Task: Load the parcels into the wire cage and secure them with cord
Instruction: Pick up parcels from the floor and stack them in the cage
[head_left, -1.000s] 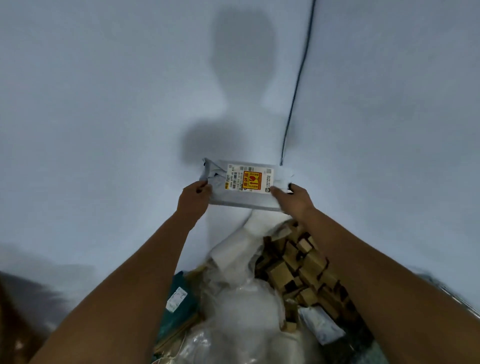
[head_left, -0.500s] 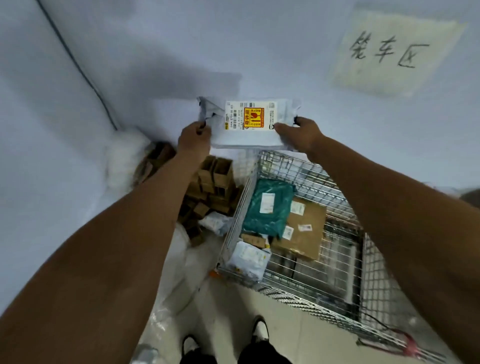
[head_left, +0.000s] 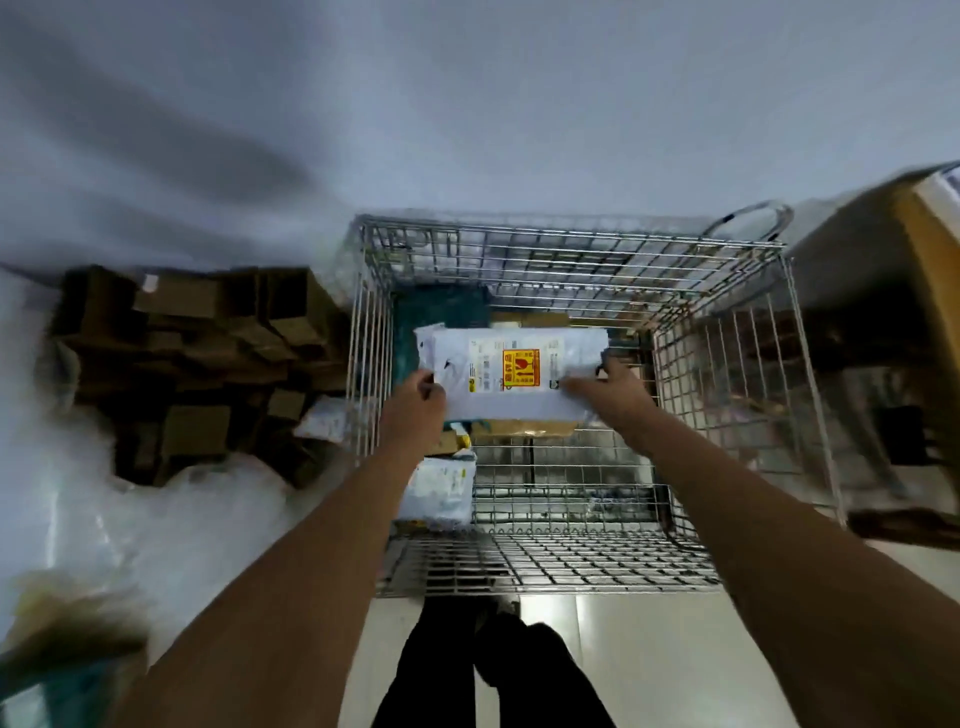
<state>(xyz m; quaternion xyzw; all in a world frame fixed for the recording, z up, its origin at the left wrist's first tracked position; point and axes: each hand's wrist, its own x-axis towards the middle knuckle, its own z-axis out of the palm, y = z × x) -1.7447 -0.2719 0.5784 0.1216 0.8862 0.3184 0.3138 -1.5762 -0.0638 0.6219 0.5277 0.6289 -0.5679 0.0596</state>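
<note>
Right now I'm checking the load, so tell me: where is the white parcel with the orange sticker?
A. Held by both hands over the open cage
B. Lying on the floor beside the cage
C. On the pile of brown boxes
A: the left hand and right hand grip the white parcel at its ends, above the open wire cage.

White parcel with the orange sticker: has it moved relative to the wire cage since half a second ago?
Yes. The white parcel, gripped by the left hand and right hand, now sits over the wire cage, no longer beyond its far rim.

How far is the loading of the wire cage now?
Done: a teal bag and brown box lie in the wire cage. In hand: left hand and right hand hold a white labelled parcel over it. Left: piled brown boxes, cord tying.
</note>
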